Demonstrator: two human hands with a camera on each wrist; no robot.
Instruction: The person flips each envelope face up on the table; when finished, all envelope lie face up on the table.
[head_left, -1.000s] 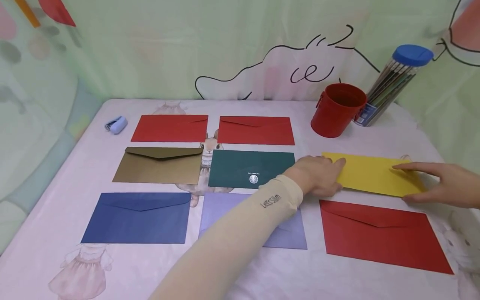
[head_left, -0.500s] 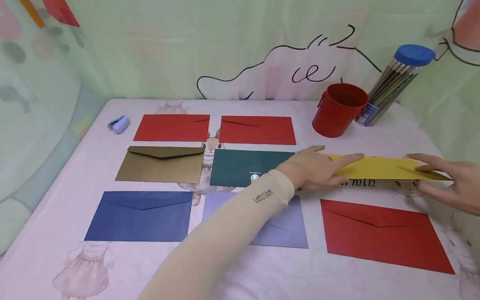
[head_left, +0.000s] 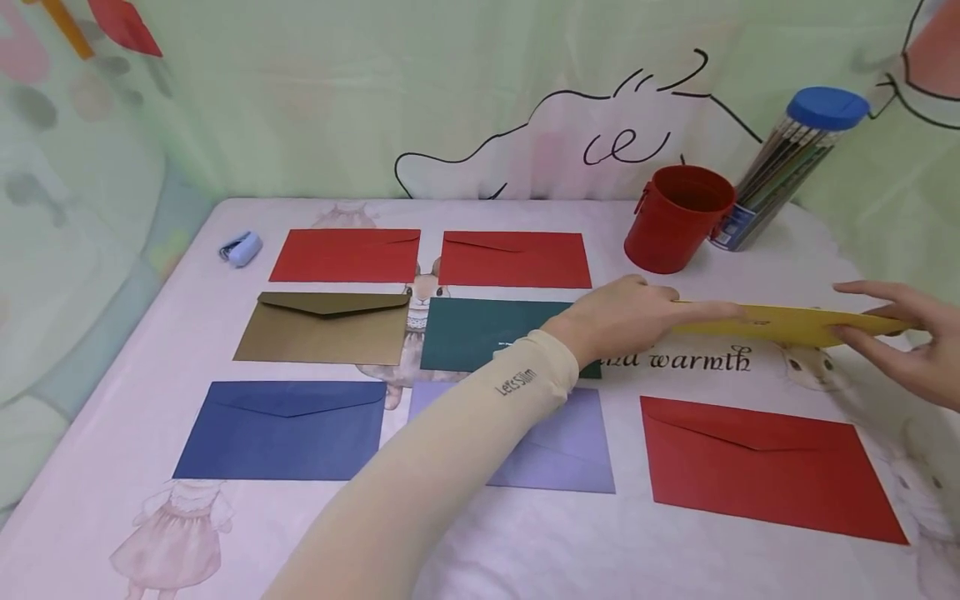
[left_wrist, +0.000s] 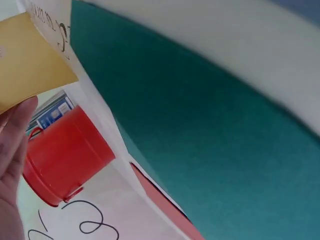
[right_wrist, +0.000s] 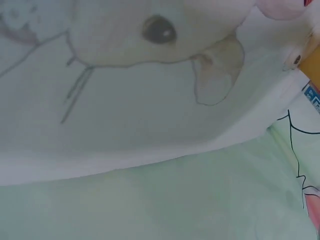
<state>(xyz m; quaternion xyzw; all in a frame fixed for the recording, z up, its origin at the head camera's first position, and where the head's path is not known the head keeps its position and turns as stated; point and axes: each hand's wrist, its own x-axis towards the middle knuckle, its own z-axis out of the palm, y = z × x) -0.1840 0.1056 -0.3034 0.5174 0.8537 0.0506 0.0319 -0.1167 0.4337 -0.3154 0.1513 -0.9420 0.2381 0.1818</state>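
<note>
Both hands hold a yellow envelope (head_left: 787,321) above the table at the right, tilted so it shows as a thin strip. My left hand (head_left: 618,315), in a cream sleeve, pinches its left end with the index finger stretched along it. At the other end the fingers and thumb of my right hand (head_left: 915,333) grip the edge. The left wrist view has the envelope (left_wrist: 32,62) over the left fingers (left_wrist: 17,125); only a yellow corner (right_wrist: 314,65) enters the right wrist view. Beneath the left hand lies a dark green envelope (head_left: 480,329), partly covered.
Two red envelopes (head_left: 345,256) lie behind, with gold (head_left: 322,333), blue (head_left: 285,433) and lilac (head_left: 577,450) ones left and front. Another red envelope (head_left: 772,471) is front right. A red bucket (head_left: 667,225), a pencil tub (head_left: 787,167) and a small pale-blue stapler-like object (head_left: 242,249) stand behind.
The yellow envelope has come up off the table and tipped nearly edge-on, uncovering printed lettering on the cloth. Both hands have risen with it, the right one shifting outward.
</note>
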